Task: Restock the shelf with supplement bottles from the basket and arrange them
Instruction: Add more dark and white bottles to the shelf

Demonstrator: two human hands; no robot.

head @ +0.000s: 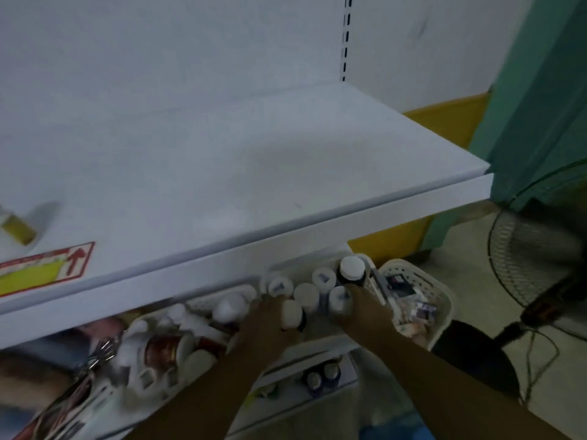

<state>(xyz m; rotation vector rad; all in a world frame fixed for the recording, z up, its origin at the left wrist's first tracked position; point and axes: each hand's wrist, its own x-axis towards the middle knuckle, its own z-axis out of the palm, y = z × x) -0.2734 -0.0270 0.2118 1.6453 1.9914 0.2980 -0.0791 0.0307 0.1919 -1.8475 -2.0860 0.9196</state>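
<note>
A wide white metal shelf board (254,173) runs across the room in front of a plain white back panel (158,42). To the right hangs a green curtain (540,106), and below it stands a black floor fan with a round wire grille (524,249).

Under the shelf's front edge sit three perforated plastic baskets. The long white basket on the left (203,301) is heaped with white bottles lying at all angles, among them a white bottle with a brown label (165,347) on its side. The white middle basket (370,277) holds the supplement bottles: a cluster of upright white-capped bottles (306,295), with a dark bottle under a broad white cap (352,268) at the back. Just beside it on the right, a cream basket (441,300) carries small packets too blurred to make out.

Both bare arms reach down into the middle basket. The left hand (270,315) has its fingers curled round a small white-capped bottle (290,312) at the near side of the cluster. The right hand (355,308) lies against another white-capped bottle (340,298); through the blur I cannot tell whether it is grasping it.

On the shelf's left end are a red-bordered sticker with a yellow panel and a red arrow (41,268) and, behind it, a small olive-yellow box (19,230).
</note>
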